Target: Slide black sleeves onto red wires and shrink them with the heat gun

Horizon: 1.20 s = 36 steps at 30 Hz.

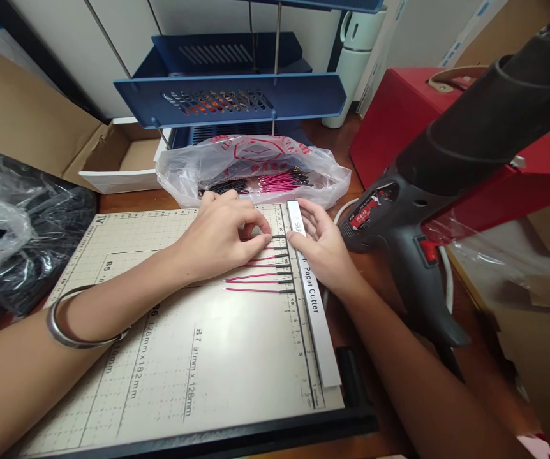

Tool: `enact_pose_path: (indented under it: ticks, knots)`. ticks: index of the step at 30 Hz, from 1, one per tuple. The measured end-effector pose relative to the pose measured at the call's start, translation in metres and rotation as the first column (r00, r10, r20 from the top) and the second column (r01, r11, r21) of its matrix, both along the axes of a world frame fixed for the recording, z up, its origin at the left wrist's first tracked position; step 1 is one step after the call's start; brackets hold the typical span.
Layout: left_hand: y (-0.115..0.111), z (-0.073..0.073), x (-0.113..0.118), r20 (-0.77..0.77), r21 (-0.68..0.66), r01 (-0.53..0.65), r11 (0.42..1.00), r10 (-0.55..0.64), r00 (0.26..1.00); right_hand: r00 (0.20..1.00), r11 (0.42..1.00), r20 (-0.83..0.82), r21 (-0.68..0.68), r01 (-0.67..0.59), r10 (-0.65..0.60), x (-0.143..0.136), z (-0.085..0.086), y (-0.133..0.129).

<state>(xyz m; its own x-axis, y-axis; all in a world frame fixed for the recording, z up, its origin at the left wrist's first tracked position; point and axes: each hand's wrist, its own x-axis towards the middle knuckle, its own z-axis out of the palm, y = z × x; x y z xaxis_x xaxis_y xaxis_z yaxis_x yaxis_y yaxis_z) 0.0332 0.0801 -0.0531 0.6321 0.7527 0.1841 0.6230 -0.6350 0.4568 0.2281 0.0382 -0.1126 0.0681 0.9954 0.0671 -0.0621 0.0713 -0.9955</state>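
Gridded board of a paper cutter (170, 357) fills the near foreground, its white ruler strip (314, 299) printed "Paper Cutter" running along the right edge. A metal bangle (71, 319) is worn on the left wrist, which crosses the board. Pink wires with black sleeved ends (263, 274) are laid in a row on the board, their black ends lined up against the ruler strip. The left hand (222, 239) is pressed flat on the upper wires, fingers curled down onto them, nothing enclosed in it. The right hand (320, 245) rests beside the ruler strip, thumb and fingertips pinched on the black end of the topmost wire. A black heat gun (418, 210) with a red switch lies to the right, close to the right hand. Farther back, a clear plastic bag (256, 166) holding more pink and black wires is seen, with a blue tray rack (231, 95) behind it.
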Motion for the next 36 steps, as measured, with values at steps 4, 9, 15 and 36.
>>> enact_pose_path:
  ticks: [4,9,15,36]
  knots:
    - [0.000,0.000,0.000,-0.008,0.004,-0.004,1.000,0.004,1.000,1.000,1.000,0.000,0.007,-0.005,0.005,0.000,-0.001,0.000]
    - [0.000,0.000,0.001,-0.018,0.007,-0.004,1.000,0.005,1.000,1.000,1.000,0.008,-0.009,-0.003,0.003,0.001,0.000,0.000]
    - [0.000,0.001,0.000,-0.004,0.011,0.001,1.000,-0.001,1.000,0.999,0.999,-0.028,-0.032,0.024,-0.025,-0.002,0.005,0.000]
    - [-0.011,0.004,-0.004,0.007,0.022,0.168,0.985,-0.169,0.986,0.971,0.970,-0.027,-0.047,-0.238,0.237,0.013,0.015,-0.014]
